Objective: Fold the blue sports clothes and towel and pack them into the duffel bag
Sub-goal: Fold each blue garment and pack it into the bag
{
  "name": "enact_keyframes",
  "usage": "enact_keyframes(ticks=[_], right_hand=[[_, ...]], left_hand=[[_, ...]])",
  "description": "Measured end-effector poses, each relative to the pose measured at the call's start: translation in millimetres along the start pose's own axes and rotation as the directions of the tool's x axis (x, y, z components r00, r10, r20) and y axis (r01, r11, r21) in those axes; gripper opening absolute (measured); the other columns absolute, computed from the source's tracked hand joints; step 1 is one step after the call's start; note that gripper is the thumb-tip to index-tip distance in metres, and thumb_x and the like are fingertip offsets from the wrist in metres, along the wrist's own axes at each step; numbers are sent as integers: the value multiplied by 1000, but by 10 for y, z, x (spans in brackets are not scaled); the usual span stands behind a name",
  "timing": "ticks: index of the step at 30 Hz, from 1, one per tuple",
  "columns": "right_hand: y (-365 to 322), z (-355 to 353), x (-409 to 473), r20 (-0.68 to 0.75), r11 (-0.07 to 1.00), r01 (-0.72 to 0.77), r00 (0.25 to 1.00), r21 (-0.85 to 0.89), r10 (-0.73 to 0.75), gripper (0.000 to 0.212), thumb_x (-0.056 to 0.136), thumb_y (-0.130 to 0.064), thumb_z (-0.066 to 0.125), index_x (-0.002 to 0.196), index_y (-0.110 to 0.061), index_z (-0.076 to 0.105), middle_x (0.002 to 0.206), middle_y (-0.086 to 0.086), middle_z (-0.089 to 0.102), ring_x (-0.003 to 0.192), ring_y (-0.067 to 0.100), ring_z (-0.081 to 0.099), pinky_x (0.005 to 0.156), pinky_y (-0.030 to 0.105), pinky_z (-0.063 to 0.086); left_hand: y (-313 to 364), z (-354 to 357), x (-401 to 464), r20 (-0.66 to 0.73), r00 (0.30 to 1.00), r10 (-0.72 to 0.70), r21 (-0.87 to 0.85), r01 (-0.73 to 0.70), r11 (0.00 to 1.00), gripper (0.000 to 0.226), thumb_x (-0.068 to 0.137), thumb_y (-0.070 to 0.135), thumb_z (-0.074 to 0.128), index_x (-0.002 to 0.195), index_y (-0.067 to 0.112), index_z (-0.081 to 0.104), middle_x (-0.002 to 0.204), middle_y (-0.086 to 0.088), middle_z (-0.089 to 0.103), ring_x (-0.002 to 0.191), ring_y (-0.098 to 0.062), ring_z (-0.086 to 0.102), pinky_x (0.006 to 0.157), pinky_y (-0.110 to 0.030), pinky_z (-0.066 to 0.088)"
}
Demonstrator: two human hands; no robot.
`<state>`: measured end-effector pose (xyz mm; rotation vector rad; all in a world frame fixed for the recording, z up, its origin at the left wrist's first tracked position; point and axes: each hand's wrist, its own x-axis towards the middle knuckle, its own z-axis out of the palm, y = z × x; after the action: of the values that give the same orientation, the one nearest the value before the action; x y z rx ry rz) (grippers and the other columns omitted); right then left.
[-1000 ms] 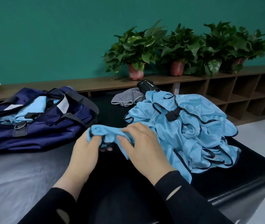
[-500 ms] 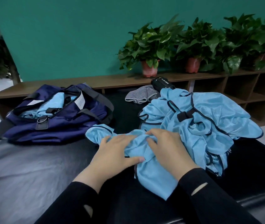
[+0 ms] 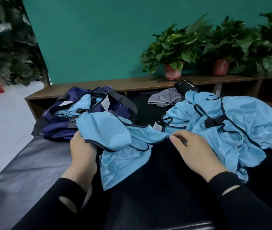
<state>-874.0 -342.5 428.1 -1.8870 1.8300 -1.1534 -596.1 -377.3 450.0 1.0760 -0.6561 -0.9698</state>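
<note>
A light blue sports garment (image 3: 115, 146) with dark trim is stretched out across the black bench between my hands. My left hand (image 3: 83, 149) grips its left edge, fingers tucked under the cloth. My right hand (image 3: 193, 150) pinches its right edge by the dark trim. A heap of more light blue sports clothes (image 3: 228, 125) lies to the right. The navy duffel bag (image 3: 57, 125) stands open at the left, with blue cloth inside it. A grey striped towel (image 3: 165, 97) lies crumpled behind the heap.
A black bottle (image 3: 187, 87) lies next to the towel. A low wooden shelf (image 3: 132, 83) runs along the green wall with potted plants (image 3: 173, 50) on it. The bench (image 3: 32, 163) ends at the left, where white floor shows.
My hands have drawn apart, spreading the bunched garment out toward the bag. The view has swung left.
</note>
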Motion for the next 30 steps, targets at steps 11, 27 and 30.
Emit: enact_keyframes(ticks=[11,27,30], right_hand=[[-647,703,-94,352,965,198,927,-171,-128,56,99,-46,57,151,-36,38,137,-22,45,138,11,36,114,34,28],[-1020,630,47,74,987,-25,997,156,13,25,98,-17,58,111,-30,74,106,-12,71,93,5,62,75,30,48],[-1060,552,39,199,998,68,978,-5,-65,38,97,-10,56,127,-34,61,123,-14,54,105,3,51,86,25,38]], left_hand=[[-143,-624,-180,602,778,181,761,-627,166,60,90,55,63,144,45,42,120,30,41,121,6,37,105,-28,25],[430,-1605,353,-246,964,102,218,-48,975,27,91,5,43,88,20,65,78,-7,59,61,-21,52,50,-24,47],[477,-1696,370,-243,868,433,593,-221,774,36,97,10,51,131,18,59,113,0,57,97,-18,55,85,-27,44]])
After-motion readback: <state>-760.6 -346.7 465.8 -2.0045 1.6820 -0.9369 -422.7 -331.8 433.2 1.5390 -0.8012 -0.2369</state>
